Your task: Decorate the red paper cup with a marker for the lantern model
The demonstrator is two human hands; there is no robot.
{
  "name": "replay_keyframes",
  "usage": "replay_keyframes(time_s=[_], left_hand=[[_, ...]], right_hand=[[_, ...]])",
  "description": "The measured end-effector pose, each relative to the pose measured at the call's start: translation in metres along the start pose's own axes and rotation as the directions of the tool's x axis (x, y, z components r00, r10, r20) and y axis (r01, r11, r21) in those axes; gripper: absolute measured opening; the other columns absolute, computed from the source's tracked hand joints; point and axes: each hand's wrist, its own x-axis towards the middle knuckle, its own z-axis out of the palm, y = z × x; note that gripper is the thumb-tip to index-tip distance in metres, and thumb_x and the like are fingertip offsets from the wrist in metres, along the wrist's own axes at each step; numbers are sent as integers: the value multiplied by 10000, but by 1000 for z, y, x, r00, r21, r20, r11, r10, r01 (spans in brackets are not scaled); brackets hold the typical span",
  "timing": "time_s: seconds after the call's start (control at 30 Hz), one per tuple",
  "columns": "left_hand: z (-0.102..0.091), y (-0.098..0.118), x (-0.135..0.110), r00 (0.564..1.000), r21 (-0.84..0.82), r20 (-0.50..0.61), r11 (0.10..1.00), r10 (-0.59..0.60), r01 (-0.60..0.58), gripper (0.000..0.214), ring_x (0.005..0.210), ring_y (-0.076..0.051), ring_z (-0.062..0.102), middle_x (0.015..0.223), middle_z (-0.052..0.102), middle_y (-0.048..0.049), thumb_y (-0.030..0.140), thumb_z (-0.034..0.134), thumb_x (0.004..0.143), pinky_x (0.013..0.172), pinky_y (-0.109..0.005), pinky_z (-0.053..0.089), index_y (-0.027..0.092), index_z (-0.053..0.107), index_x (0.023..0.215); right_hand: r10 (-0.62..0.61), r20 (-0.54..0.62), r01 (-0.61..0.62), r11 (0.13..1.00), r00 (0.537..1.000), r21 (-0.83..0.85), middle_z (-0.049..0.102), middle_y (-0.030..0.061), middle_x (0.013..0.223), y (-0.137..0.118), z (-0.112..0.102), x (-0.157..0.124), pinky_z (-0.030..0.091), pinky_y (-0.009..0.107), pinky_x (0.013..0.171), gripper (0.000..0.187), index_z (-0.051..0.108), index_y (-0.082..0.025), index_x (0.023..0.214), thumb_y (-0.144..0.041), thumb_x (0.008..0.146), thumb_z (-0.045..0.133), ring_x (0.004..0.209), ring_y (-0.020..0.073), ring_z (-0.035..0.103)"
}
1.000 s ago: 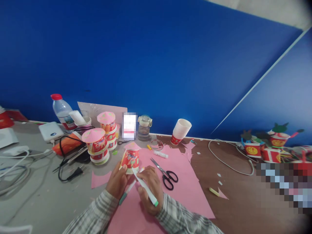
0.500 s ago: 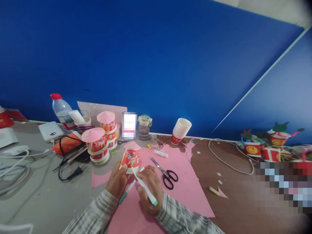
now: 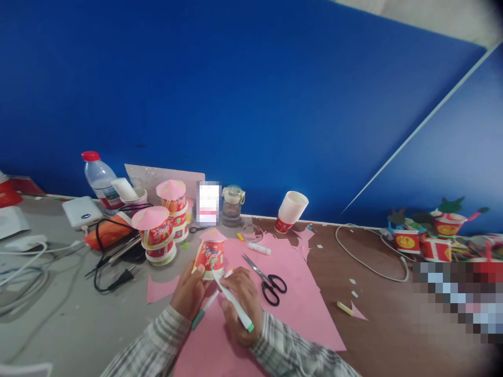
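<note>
My left hand [image 3: 188, 293] is closed around the left side of a red printed paper cup [image 3: 209, 255], which stands over the pink paper [image 3: 283, 314]. In my right hand [image 3: 243, 303] is a white marker [image 3: 234, 302] with a green end; its tip meets the cup's lower rim, as far as I can see. A second marker with a teal end [image 3: 199, 317] lies between my wrists, its upper part close to my fingers. Black-handled scissors [image 3: 267, 280] rest partly open on the pink paper, right of my right hand. A glue stick [image 3: 259, 248] lies behind them.
Stacked cups with pink cone tops [image 3: 151, 230] stand left. A power plug [image 3: 121, 277] and cables lie beside them. At the back are a water bottle [image 3: 101, 180], a lidded jar [image 3: 232, 207] and a tilted cup stack [image 3: 291, 209]. Decorated cups [image 3: 406, 240] stand far right.
</note>
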Motion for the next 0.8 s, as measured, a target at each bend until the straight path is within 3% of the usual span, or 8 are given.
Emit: replay_keyframes(time_s=[0.67, 0.8], left_hand=[[-1, -1, 0, 1000, 13, 14, 1000, 13, -13, 334, 850, -321, 557, 833, 675, -129, 254, 564, 610, 754, -469, 418, 160, 572, 931], [-1, -2, 0, 1000, 4, 25, 1000, 4, -4, 329, 842, -318, 564, 847, 675, -137, 248, 553, 623, 762, -478, 412, 156, 569, 939]], right_hand=[[35, 5, -36, 999, 999, 21, 642, 37, 751, 2, -1, -4, 487, 417, 727, 207, 592, -212, 967, -232, 793, 482, 700, 228, 596], [91, -11, -90, 996, 996, 23, 629, 35, 742, 2, -3, -3, 485, 399, 713, 190, 605, -200, 929, -236, 797, 473, 694, 219, 581]])
